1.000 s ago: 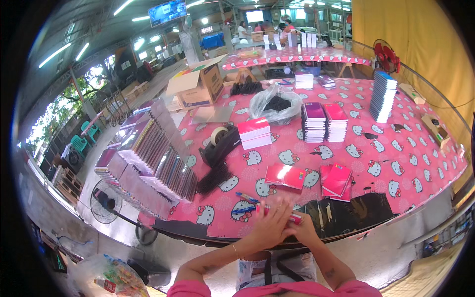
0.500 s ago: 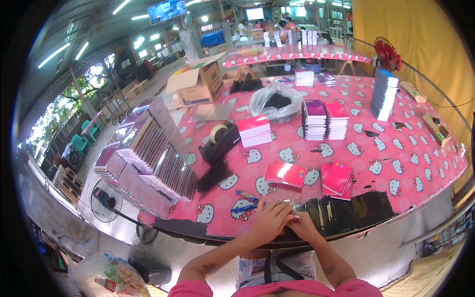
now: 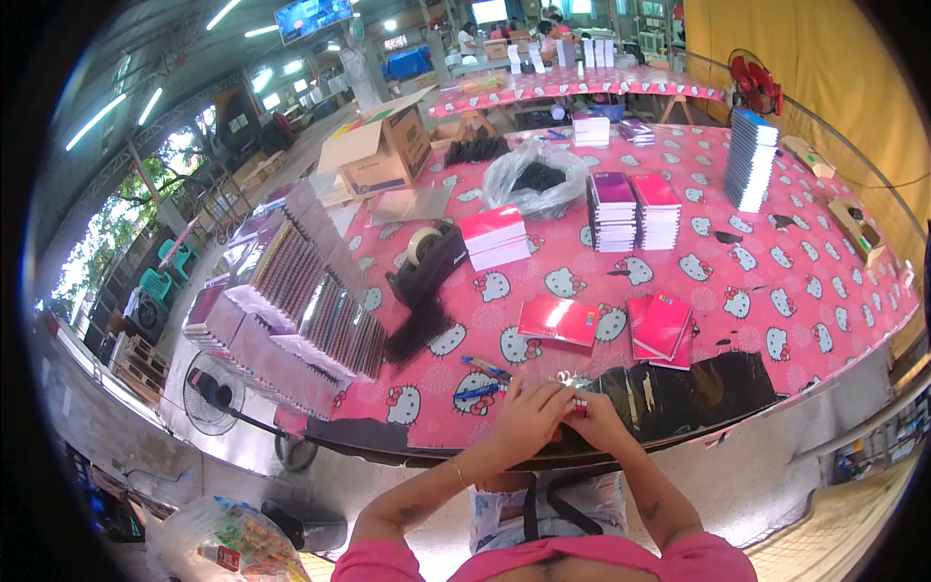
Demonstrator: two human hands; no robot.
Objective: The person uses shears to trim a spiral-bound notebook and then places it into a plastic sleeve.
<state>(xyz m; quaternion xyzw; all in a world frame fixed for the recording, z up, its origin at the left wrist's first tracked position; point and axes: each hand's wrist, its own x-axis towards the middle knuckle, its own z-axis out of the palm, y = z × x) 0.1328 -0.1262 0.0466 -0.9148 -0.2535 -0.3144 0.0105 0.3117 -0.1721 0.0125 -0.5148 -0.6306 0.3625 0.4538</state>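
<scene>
At the table's front edge my two hands meet, one against the other. My left hand [image 3: 529, 419] lies with bent fingers over the fingers of my right hand [image 3: 598, 425], which is curled closed. Whatever is between them, if anything, is hidden; a small dark red and white spot shows at the right fingers. Blue pens [image 3: 479, 392] lie just beyond my left hand. Farther off lie a pink notebook [image 3: 560, 320] and, to its right, a few overlapping pink notebooks [image 3: 662, 332]. A black patch [image 3: 684, 403] of bare tabletop shows beside my right hand.
Tall stacks of spiral notebooks [image 3: 315, 301] stand at the left. Near them are a tape dispenser [image 3: 427, 270] and loose black coils [image 3: 419, 330]. Beyond are notebook piles [image 3: 612, 218], a plastic bag [image 3: 536, 184] of black coils and a cardboard box [image 3: 378, 150]. A fan [image 3: 215, 393] stands at lower left.
The whole view has shifted slightly, so the table sits a little higher in the picture. My hands remain together at the table edge, with only small finger movement.
</scene>
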